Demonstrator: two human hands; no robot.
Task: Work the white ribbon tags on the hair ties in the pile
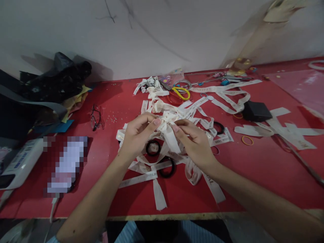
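Observation:
Between my two hands is a white printed ribbon bow [170, 133], its loops bunched at the middle and a tail hanging down. My left hand [138, 133] pinches the bow's left side with thumb and forefinger. On the other side, the thumb and fingers of my right hand [194, 141] close on its right edge. Below lies a heap of loose printed ribbons [144, 179], with a black hair tie [153, 147] and another black hair tie [168, 167] among them. Part of the heap is hidden by my hands.
Yellow-handled scissors [181, 93] lie behind the heap. To the right are a black block [257, 111], a yellow rubber band [247, 140] and a metal rod [301, 162]. A plugged-in phone [67, 165], eyeglasses [95, 117] and a black bag [58, 79] occupy the left of the red table [106, 91].

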